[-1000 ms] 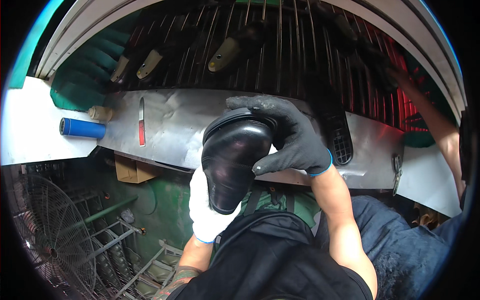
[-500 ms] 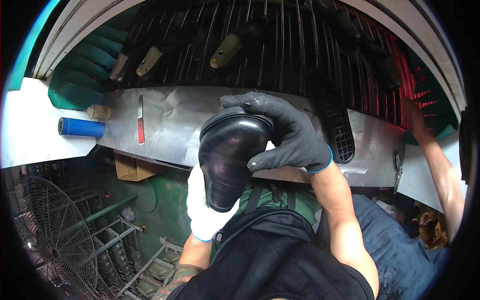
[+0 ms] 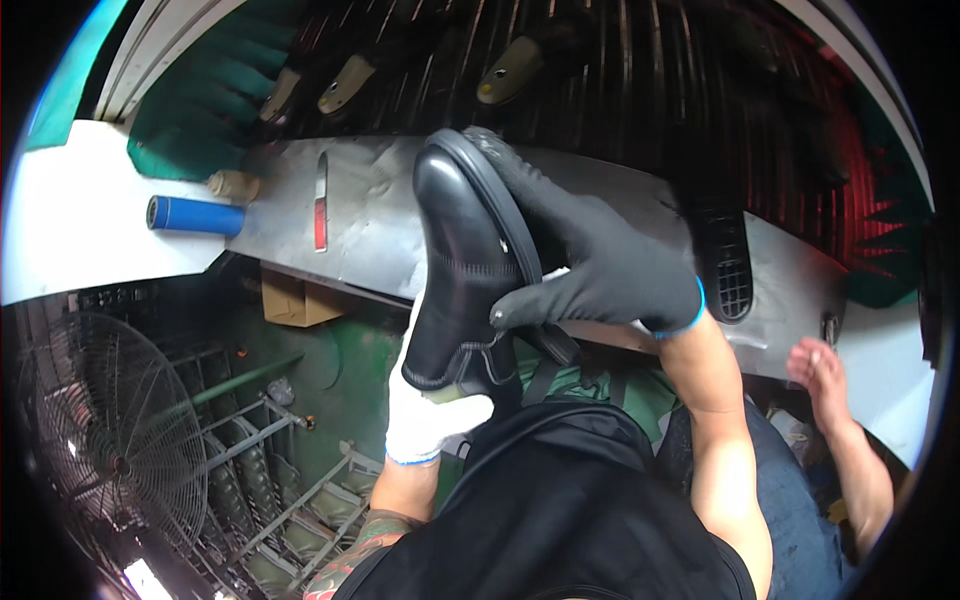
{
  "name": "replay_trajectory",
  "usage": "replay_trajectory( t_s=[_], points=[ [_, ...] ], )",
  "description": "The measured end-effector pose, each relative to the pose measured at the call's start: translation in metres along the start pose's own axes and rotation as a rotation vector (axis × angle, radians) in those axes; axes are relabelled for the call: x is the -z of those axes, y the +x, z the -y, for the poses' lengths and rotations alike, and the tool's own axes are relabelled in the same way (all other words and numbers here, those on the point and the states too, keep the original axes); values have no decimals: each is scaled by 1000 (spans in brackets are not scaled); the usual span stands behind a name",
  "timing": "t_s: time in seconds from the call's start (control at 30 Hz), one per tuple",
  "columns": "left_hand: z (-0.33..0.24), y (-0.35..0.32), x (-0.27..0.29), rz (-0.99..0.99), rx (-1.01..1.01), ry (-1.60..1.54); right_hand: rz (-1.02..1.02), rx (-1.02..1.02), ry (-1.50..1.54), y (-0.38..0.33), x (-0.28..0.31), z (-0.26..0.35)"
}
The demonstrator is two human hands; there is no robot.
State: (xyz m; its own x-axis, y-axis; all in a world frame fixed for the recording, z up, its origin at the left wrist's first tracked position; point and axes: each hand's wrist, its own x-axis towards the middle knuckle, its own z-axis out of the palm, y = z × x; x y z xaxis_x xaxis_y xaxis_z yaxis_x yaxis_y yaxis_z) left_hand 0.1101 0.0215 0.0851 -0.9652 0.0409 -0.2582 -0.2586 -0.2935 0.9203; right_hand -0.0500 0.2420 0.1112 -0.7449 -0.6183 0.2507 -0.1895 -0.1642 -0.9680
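A black leather shoe with a thick black sole is held up in front of me, toe pointing away and sole edge turned to the right. My left hand, in a white glove, grips it from below at the heel end, where a bit of olive-green shows. My right hand wears a dark grey glove. Its fingers reach along the sole toward the toe while the thumb presses on the side near the stitching. Part of the underside is hidden behind this hand.
Behind the shoe runs a metal ledge with a red-handled knife and a black sole. A blue cylinder lies left. Shoe lasts rest on dark rods beyond. A fan stands lower left; another person's hand is at right.
The shoe has turned, bringing its side and sole edge into view, and its toe has risen farther away. My left hand now grips nearer the heel. The other person's hand has come back from the red-lit area.
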Motion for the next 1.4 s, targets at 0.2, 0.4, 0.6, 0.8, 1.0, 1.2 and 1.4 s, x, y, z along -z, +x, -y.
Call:
replay_trajectory(
  t_s=[0.2,0.4,0.6,0.8,1.0,1.2,1.4],
  points=[
    [4,8,-15,38,153,-387,-234,-216,-228,-29,-31,0],
    [8,9,-23,29,230,-438,-176,-245,-291,-41,-26,4],
    [5,19,-31,-50,-165,85,-259,-162,344,-39,-44,0],
    [1,29,-43,-362,-762,1505,-408,-167,213,-43,-58,-15],
    [-50,13,-44,-68,-940,1228,-449,-335,642,-78,-21,-37],
    [-49,64,-55,234,-436,1215,-360,-303,503,-95,-40,-44],
    [-28,66,-52,239,-540,1335,-362,-379,598,-92,-36,-33]
  ],
)
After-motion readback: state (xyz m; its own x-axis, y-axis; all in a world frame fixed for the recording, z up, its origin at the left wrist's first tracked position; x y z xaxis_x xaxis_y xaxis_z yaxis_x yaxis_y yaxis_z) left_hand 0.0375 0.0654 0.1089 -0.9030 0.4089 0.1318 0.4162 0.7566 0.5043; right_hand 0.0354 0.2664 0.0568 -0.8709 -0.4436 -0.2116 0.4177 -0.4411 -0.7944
